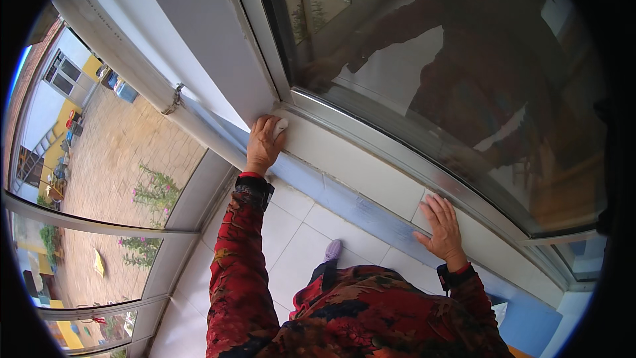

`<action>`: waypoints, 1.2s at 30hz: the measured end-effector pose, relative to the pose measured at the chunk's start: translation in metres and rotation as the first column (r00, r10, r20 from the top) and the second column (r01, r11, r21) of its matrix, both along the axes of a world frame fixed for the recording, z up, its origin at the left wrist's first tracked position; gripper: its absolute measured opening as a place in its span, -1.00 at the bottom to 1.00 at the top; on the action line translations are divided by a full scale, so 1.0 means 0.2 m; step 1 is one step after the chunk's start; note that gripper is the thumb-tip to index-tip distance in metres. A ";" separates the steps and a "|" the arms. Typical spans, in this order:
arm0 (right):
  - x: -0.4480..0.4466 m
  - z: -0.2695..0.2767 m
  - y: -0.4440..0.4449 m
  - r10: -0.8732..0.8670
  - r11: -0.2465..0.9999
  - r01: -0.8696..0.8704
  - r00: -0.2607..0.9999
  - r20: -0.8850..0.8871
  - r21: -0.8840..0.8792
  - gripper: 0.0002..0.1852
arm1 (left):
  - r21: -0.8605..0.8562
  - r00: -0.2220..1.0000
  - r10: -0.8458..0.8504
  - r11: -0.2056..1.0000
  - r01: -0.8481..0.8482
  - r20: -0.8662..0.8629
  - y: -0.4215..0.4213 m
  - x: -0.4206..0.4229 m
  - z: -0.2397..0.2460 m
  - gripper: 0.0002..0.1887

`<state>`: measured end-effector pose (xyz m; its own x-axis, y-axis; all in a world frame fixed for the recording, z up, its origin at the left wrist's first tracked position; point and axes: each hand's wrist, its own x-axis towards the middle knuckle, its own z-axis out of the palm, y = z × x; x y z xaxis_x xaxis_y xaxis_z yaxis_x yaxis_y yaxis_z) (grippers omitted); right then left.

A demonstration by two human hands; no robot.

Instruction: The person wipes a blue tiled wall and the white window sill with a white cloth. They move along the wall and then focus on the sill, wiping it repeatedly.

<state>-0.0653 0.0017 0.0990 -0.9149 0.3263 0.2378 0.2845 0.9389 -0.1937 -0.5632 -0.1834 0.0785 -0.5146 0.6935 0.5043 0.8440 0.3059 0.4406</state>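
Note:
My left hand (265,143) is closed around a bunched white cloth (280,127), pressed on the far left end of the tiled windowsill (348,159), beside the white wall corner. With its fingers spread, my right hand (442,231) rests on the same sill farther right, near a tile joint, and holds nothing. Along the sill runs the metal frame (397,151) of a sliding window, whose dark glass pane (377,59) reflects a person and plants.
A pale plastic pipe (129,59) with a wire tie stands at the left. Glazed panels with a metal frame (99,221) face a paved courtyard with flowering plants, a ladder and containers. Below the blue-painted wall (357,209) lies a tiled floor (293,243), where a purple shoe shows.

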 end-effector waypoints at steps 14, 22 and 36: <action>0.01 0.00 0.01 0.038 0.999 -0.038 0.999 -0.005 -0.018 -0.22 | 0.183 0.998 -0.066 0.981 0.062 0.016 0.18 0.94 -0.07 -0.41; 0.01 0.01 0.02 0.038 0.999 -0.038 0.999 0.014 -0.018 -0.22 | 0.114 0.938 -0.344 0.935 0.337 0.043 0.19 1.18 -0.04 -0.33; 0.00 0.02 0.00 0.018 0.999 -0.019 0.999 -0.037 -0.029 -0.28 | 0.002 0.999 0.046 0.999 -0.046 -0.013 0.12 0.12 -0.02 -0.60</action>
